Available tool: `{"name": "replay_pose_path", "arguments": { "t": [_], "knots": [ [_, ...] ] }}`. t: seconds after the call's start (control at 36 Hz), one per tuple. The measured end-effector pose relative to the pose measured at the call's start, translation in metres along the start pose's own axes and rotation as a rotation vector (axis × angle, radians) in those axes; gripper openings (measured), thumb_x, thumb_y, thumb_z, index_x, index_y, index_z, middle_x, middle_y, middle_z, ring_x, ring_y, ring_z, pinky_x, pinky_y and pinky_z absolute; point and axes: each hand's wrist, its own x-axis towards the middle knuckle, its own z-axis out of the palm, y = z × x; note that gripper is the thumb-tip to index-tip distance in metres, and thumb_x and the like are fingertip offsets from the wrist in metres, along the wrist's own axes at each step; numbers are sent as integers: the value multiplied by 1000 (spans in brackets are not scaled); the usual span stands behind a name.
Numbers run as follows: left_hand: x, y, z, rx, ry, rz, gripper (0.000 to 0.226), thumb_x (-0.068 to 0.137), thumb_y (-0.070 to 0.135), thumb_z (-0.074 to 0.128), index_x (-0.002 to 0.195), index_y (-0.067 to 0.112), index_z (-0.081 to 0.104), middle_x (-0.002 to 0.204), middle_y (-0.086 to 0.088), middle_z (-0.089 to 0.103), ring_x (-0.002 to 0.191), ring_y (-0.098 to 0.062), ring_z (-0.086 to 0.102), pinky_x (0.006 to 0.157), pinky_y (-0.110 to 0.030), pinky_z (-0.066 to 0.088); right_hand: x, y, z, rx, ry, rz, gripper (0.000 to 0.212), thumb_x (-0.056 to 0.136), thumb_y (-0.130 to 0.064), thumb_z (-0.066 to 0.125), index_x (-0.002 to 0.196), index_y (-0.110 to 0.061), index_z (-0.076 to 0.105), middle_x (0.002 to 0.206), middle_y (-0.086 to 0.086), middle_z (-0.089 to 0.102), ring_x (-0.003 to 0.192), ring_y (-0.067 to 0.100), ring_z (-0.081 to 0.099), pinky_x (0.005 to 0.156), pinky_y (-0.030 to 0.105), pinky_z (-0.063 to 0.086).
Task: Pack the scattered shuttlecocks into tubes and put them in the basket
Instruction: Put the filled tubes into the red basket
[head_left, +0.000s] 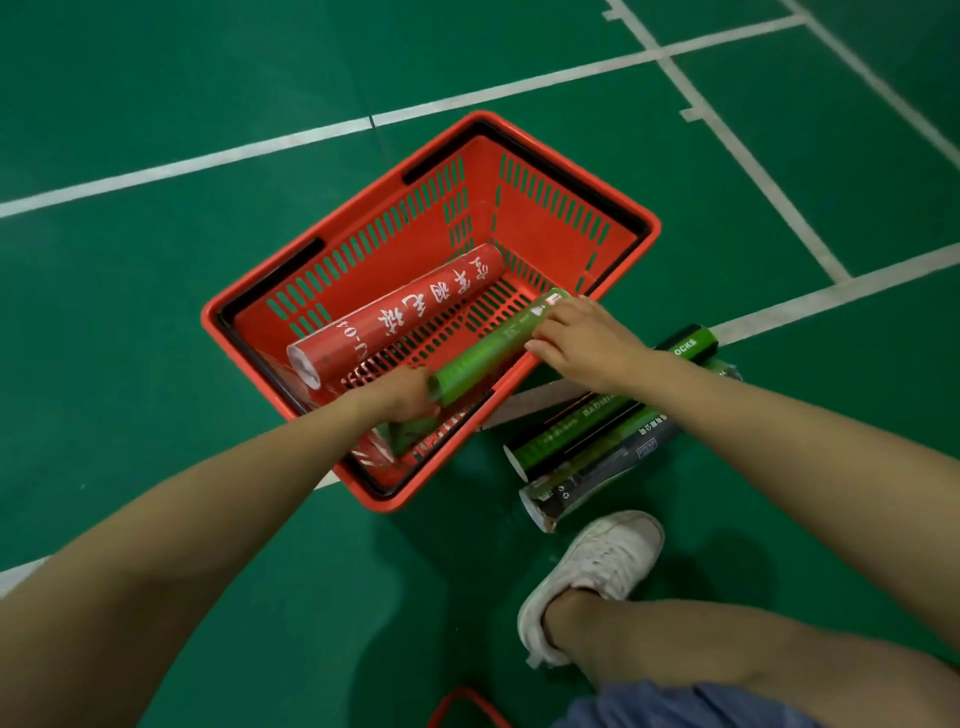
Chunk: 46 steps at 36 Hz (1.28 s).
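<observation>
Red loop (464, 702) — cut by bottom edge (unidentifiable); dark tube (589, 477) partly behind forearm (779, 434).

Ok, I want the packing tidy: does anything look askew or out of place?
Nothing spilled or damaged. The green tube is in the left hand and right hand over the basket, not laid beside the red tube; more tubes lie on the floor outside it.

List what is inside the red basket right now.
A red tube lies on the basket floor. A green tube, held by the left hand and right hand, sits along its near wall. The left hand hides most of the near corner.
</observation>
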Motion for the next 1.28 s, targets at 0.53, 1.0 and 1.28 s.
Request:
{"name": "replay_pose_path", "arguments": {
  "t": [0.53,1.0,1.28],
  "knots": [
    [-6,197,42,-7,454,484,32,90,13,49,121,5,55,113,-16,56,107,-35,50,86,-42,41,-125,101,26,205,272,494,39,92,-17,55,130,-7,51,118,15,57,109,34,53,94,41,41],
    [101,165,123,-160,-64,-2,87,87,40,66,151,10,16,148,-19,30,133,-35,36,105,-38,38,-122,108,177,942,-110,1060,77,94,-43,52,145,-1,14,138,21,44,131,35,42,107,39,36],
    [117,158,132,-75,38,-35,83,87,42,65,149,16,18,141,-19,39,122,-39,46,97,-47,43,-82,95,204,1704,73,1264,105,79,-44,73,150,-13,2,152,12,29,128,33,44,90,44,52]
  ]
}}
